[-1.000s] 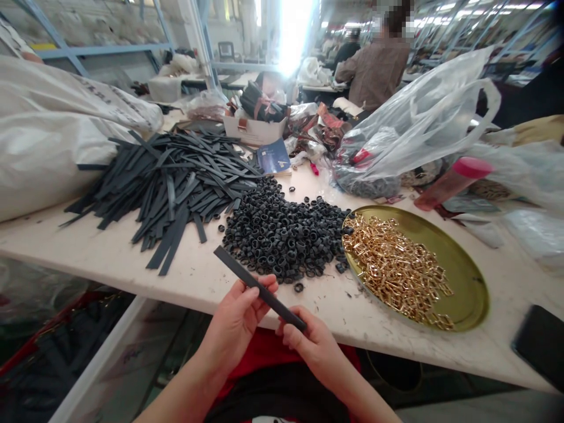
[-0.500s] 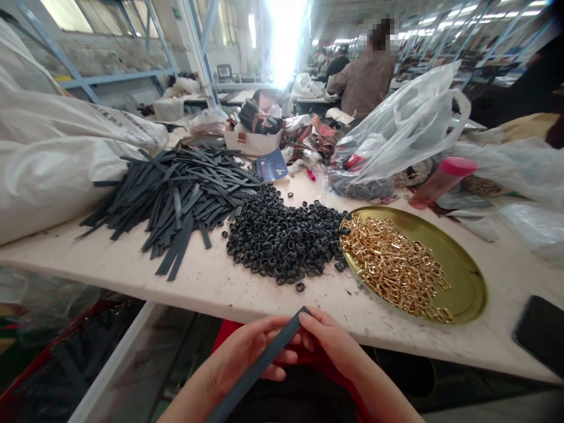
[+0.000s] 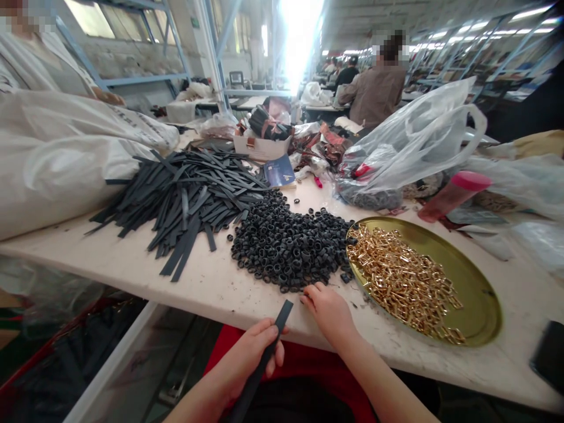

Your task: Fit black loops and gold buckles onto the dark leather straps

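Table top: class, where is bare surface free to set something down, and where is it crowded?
Bare table shows along the near edge, left of the right hand, in front of the black strips. Another patch lies right of the gold tray. The far side, around the plastic bag, is crowded.

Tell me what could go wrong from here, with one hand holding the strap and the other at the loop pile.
1. The right hand reaches the near edge of the heap of small black ring loops; a nudge could roll loose ones off the table edge.
2. The left hand alone holds the flat dark grey strap, hanging past the table; it may slip.
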`<state>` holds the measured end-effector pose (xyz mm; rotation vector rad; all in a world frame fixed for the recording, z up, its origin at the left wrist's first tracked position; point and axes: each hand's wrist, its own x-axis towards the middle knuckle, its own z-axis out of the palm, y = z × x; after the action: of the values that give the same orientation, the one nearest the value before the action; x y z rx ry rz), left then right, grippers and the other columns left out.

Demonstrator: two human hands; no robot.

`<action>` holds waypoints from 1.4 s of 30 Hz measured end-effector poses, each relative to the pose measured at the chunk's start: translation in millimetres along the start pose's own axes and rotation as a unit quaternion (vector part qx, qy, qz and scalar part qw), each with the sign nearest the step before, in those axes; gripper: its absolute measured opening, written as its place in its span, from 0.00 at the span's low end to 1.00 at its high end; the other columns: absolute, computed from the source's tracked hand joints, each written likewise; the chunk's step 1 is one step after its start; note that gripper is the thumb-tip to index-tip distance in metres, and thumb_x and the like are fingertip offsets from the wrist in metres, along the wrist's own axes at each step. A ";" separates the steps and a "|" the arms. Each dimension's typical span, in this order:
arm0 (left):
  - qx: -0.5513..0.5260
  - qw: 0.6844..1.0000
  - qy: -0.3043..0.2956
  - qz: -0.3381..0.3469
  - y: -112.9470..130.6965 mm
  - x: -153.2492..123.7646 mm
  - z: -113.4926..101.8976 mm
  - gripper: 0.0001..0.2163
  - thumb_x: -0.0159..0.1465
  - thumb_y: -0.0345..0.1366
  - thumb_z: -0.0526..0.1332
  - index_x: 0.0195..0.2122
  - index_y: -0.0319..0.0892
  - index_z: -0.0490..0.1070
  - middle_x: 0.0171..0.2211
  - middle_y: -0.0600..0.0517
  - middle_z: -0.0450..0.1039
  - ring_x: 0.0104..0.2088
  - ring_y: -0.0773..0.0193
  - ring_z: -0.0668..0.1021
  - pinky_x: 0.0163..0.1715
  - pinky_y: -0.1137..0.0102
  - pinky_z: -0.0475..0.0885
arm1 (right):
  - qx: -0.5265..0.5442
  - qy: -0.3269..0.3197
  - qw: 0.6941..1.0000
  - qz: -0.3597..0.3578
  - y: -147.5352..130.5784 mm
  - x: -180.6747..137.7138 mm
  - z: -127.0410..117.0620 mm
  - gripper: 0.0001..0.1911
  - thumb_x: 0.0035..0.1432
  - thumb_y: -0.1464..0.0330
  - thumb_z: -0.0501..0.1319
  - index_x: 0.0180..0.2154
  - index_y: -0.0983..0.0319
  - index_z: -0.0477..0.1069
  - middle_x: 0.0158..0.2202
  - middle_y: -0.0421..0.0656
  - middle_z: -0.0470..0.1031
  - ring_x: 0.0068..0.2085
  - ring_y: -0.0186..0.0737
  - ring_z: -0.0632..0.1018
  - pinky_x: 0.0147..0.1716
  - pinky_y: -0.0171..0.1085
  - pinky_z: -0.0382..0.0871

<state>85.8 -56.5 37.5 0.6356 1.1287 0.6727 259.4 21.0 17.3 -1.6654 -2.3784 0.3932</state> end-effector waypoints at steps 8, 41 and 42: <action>0.084 0.996 0.000 0.000 -1.9 9.3 -3.1 0.11 0.59 0.39 0.48 0.37 0.37 0.61 0.23 0.53 0.67 0.18 0.71 0.68 0.19 0.77 0.60 | 0.079 -0.008 0.996 -0.035 0.1 -18.1 13.5 0.06 0.56 0.75 0.52 0.30 0.63 0.66 0.31 0.46 0.70 0.34 0.43 0.70 0.34 0.39 0.62; 0.376 0.913 0.027 0.156 17.3 46.6 51.6 0.22 0.63 0.46 0.48 0.56 0.42 0.57 0.41 0.45 0.73 0.40 0.54 0.74 0.40 0.68 0.64 | 0.609 0.024 0.772 0.183 10.7 -52.7 -8.0 0.13 0.45 0.63 0.64 0.34 0.61 0.68 0.24 0.36 0.67 0.27 0.32 0.67 0.27 0.32 0.61; 0.356 0.920 0.025 0.161 16.2 50.2 52.2 0.24 0.62 0.47 0.50 0.57 0.43 0.56 0.43 0.45 0.72 0.43 0.53 0.73 0.42 0.67 0.64 | 0.600 0.016 0.781 0.175 12.6 -52.7 -9.0 0.15 0.46 0.63 0.64 0.37 0.61 0.67 0.25 0.36 0.68 0.27 0.32 0.68 0.27 0.32 0.61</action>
<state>146.7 -14.2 35.7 1.4588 1.3315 0.5429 291.3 -23.7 20.5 -1.3119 -1.1320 1.5036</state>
